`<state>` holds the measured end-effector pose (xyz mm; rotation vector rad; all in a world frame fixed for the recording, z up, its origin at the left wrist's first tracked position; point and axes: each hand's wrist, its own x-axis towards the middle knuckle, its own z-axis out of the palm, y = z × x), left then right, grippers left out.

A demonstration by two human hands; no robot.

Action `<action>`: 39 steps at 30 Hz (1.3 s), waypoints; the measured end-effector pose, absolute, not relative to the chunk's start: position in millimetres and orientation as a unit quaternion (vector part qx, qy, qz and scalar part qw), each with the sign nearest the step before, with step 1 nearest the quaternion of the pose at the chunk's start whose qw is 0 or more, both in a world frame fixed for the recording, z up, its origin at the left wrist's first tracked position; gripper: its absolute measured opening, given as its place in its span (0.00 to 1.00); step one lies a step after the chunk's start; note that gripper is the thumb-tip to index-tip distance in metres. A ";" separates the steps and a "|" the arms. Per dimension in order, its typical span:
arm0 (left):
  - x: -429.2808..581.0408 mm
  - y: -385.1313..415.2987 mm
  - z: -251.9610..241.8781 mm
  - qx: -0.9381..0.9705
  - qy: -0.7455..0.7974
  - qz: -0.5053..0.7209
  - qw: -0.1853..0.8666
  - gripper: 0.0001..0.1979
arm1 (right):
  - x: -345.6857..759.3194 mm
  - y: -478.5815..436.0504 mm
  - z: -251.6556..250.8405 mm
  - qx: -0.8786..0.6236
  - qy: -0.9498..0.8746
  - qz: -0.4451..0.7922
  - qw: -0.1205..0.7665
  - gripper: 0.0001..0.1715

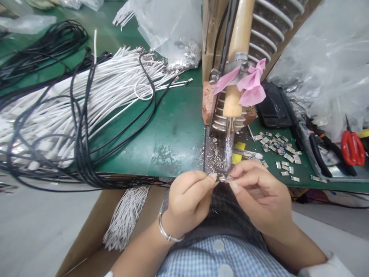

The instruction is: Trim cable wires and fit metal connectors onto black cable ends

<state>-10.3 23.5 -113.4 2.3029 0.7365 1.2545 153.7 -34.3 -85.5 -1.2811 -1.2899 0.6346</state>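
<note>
Head view, and it's close work at the front edge of the green tabletop [175, 127]! Left hand [188, 198] has thumb and forefinger pinched together on a slim lead, its coloured wire ends [221, 179] peeking out; right hand [261, 196] pinches a tiny piece [227, 180] just beside them, too small to make out. Both hands meet over that edge, fingertips nearly touching.

And look what hangs right above: a soldering iron [233, 104] clamped upright, its metal tip [229, 146] pointing down at those fingers. Whether it's hot, I can't tell, but if it is, one small lift of either hand could mean a burn. A wobble in either pinch, and wires that fine could splay or slip out of line; the piece could drop off the edge.

Left along the tabletop, black cables [82, 123] loop over a heap of white cables [123, 88] and trail along the front edge; a snag there could tug whatever is joined to them. Out right, small connectors [289, 158] lie loose towards the front edge, where a swing of the right forearm could sweep some off. Gritty debris [213, 157] under the tip could stick to the wires, too.
</note>
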 end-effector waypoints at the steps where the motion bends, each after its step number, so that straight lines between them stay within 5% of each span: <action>1: -10.2 23.8 -113.2 0.828 0.262 0.452 0.207 0.13 | 153.8 -34.4 -85.3 -0.547 -0.549 0.270 0.571 0.11; 39: -10.7 19.8 -112.3 0.832 0.285 0.438 0.190 0.12 | 155.0 -38.4 -88.9 -0.533 -0.559 0.288 0.565 0.12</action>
